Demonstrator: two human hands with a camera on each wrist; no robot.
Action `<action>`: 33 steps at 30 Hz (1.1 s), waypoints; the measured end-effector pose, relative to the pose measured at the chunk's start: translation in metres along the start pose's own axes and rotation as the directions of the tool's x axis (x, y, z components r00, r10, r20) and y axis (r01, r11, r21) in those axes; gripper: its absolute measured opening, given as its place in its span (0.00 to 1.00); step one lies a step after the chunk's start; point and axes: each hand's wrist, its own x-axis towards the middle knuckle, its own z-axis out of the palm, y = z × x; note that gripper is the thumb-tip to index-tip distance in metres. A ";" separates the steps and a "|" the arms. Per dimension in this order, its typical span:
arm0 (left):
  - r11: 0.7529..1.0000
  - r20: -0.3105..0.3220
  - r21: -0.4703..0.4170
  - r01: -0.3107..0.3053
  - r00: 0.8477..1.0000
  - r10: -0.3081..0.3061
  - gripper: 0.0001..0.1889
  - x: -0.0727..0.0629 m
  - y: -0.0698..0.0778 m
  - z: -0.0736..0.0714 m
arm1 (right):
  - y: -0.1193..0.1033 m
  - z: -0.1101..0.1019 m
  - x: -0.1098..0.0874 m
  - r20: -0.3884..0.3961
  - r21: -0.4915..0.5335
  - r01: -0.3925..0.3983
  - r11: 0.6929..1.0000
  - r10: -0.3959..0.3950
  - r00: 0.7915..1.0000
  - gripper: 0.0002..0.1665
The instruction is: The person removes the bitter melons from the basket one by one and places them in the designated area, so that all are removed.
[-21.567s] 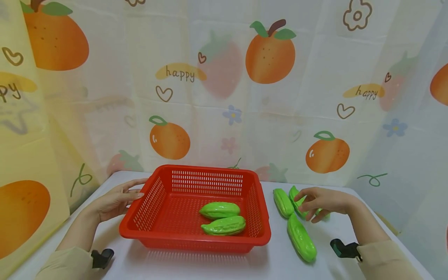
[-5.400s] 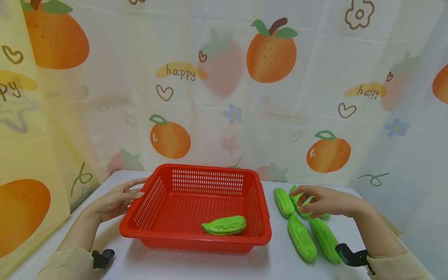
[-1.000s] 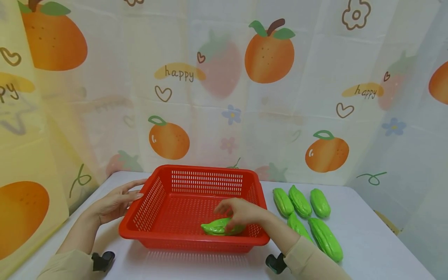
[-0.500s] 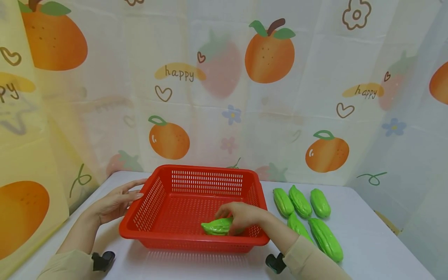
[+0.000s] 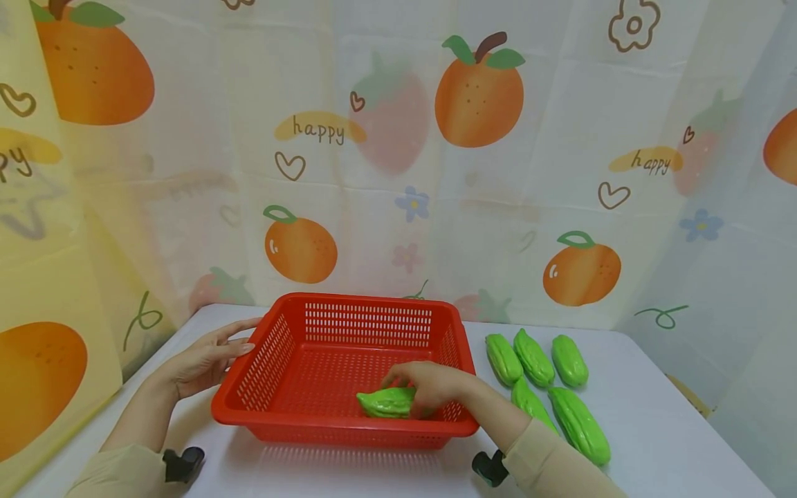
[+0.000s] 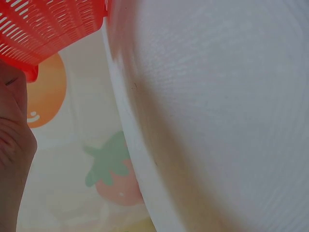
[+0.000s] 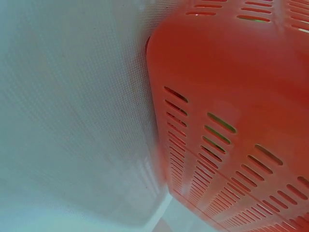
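In the head view, a red plastic basket (image 5: 349, 427) with slotted walls stands on the table. My left hand (image 5: 202, 360) holds its left rim, thumb near the top edge; part of that hand (image 6: 12, 111) shows in the left wrist view beside the basket (image 6: 63, 24). Inside the basket, near the front right, lies a glossy green bitter melon (image 5: 382, 402). My right hand (image 5: 432, 384) reaches over the right rim and grips its right end, which the fingers hide. The right wrist view shows the basket's outer wall (image 7: 217, 72), with bits of green behind the slots.
Right of the basket, several more bitter melons (image 5: 579, 425) lie in two rows on the white table (image 5: 660, 415). A fruit-printed curtain (image 5: 398, 173) hangs behind the table, and a yellow one (image 5: 56, 277) at the left.
Earlier, two bitter melons lay in the basket; now one does, and more lie spread on the table. My right hand has come from the table melons into the basket and closed round the remaining one.
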 end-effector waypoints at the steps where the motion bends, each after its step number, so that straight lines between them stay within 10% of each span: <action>1: 1.000 -0.001 0.000 0.000 1.000 0.000 0.20 0.000 0.000 0.000 | 0.000 0.000 0.000 -0.003 -0.007 0.004 1.000 -0.004 1.000 0.32; 33: 0.999 -0.033 0.024 0.022 0.999 -0.021 0.20 0.000 0.001 0.001 | 0.004 -0.003 0.008 -0.268 0.139 0.165 0.976 -0.123 0.956 0.30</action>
